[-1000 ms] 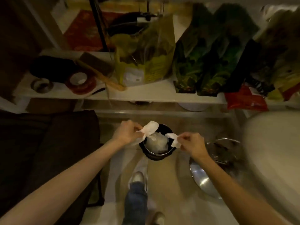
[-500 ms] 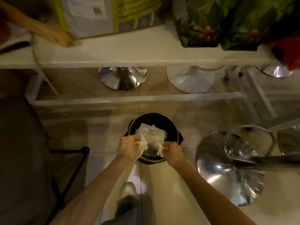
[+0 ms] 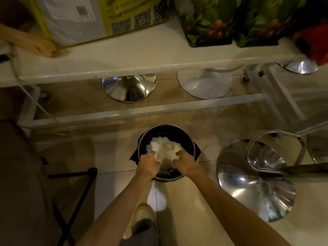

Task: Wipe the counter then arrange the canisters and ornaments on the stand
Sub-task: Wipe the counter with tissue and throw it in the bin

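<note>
A small round bin (image 3: 188,137) with a black liner stands on the tiled floor below me. White crumpled tissue (image 3: 164,148) fills its middle. My left hand (image 3: 148,164) and my right hand (image 3: 184,161) reach into the bin side by side, fingers curled down against the tissue pile. Whether either hand still pinches a piece of tissue cannot be told. The white counter (image 3: 134,57) runs across the top of the view. No canisters, ornaments or stand are in view.
On the counter stand a yellow-and-white bag (image 3: 99,16), green printed bags (image 3: 207,22) and a wooden stick (image 3: 30,42). Chrome stool bases (image 3: 129,87) (image 3: 255,180) and a white base (image 3: 205,84) sit on the floor. A dark chair (image 3: 21,174) is at the left.
The view tilted down from the counter to the floor. Both hands, each holding a piece of white tissue above the bin, have gone down into it, and the pieces now merge with the pile.
</note>
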`<action>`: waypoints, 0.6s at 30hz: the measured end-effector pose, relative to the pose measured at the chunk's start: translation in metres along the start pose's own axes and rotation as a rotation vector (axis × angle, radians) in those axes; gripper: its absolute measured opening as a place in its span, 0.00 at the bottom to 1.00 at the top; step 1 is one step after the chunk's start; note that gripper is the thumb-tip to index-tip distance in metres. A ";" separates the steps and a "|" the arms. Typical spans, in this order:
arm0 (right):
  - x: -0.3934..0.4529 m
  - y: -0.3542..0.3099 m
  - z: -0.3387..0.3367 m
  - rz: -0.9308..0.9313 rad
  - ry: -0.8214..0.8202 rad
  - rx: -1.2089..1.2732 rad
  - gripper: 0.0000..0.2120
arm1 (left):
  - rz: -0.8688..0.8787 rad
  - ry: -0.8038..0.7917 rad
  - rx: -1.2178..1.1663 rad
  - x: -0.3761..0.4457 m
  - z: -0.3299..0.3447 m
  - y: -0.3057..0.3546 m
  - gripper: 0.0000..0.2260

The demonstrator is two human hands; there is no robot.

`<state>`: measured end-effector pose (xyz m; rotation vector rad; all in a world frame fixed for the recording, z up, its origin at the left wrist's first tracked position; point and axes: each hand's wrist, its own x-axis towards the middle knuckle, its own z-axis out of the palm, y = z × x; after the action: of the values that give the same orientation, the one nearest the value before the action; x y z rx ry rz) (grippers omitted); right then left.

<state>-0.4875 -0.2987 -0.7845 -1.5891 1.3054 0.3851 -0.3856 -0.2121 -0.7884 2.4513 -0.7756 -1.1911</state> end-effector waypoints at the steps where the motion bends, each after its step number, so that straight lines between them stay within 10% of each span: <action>1: -0.009 -0.003 -0.007 -0.008 0.006 0.000 0.21 | 0.012 0.002 0.004 -0.007 -0.007 0.003 0.19; 18: -0.298 -0.160 -0.175 -0.457 0.076 -0.125 0.15 | 0.222 0.027 -0.048 -0.261 -0.226 0.159 0.21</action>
<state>-0.5156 -0.2937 -0.4050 -1.9622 0.9464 0.1227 -0.3921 -0.1784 -0.4097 2.2685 -0.9707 -1.0785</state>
